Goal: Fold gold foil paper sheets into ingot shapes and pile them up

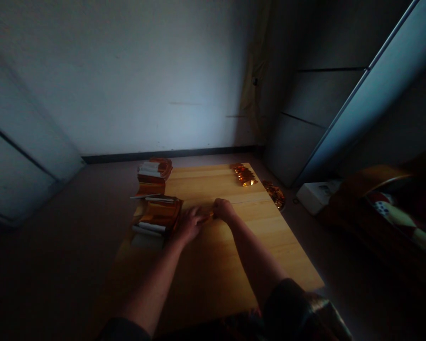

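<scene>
My left hand [190, 223] and my right hand [223, 209] meet near the middle of a low wooden table [270, 237]. Both pinch a small strip of shiny orange foil paper [208, 216] between them, pressed down on the tabletop. Right beside my left hand lies a stack of orange and silver foil sheets [158, 217]. A second stack [153, 176] stands at the table's far left corner. A small pile of folded gold pieces [244, 174] rests at the far right corner.
More gold foil pieces [275, 194] lie on the floor off the table's right edge. A white box [317, 194] sits on the floor near a grey cabinet [305, 128]. Dark wooden furniture [376, 203] stands at the right. A pale wall is behind.
</scene>
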A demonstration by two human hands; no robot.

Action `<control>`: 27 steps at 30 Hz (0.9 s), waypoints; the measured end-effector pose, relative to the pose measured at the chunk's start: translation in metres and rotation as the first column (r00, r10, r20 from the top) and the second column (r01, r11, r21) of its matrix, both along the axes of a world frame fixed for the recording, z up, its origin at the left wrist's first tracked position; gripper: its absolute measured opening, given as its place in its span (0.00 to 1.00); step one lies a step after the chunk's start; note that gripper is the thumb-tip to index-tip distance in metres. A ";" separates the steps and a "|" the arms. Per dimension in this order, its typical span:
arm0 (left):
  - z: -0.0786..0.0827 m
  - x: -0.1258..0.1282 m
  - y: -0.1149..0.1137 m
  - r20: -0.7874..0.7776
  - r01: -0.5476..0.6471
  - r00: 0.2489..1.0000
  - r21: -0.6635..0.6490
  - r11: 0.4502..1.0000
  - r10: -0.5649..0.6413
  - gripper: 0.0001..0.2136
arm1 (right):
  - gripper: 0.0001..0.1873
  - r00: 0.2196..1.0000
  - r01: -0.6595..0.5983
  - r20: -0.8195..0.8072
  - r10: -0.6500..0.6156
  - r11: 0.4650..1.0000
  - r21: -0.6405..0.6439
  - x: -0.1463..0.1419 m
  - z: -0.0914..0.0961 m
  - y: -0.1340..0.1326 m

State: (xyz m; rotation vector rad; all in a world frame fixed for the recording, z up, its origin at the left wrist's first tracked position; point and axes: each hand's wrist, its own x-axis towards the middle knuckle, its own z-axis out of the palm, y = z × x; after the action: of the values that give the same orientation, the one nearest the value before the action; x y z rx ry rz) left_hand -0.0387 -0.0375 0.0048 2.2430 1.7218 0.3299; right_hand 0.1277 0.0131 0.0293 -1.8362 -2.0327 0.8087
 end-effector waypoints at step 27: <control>0.000 0.003 -0.004 0.062 -0.051 0.997 0.032 0.998 0.049 0.12 | 0.09 0.985 0.169 0.002 -0.171 0.975 0.146 -0.001 -0.011 -0.003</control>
State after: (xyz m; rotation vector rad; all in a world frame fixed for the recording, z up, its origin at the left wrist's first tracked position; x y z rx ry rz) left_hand -0.0352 -0.0413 0.0049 2.1920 1.7558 0.4369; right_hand 0.1266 0.0102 0.0182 -1.9061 -1.8581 0.5864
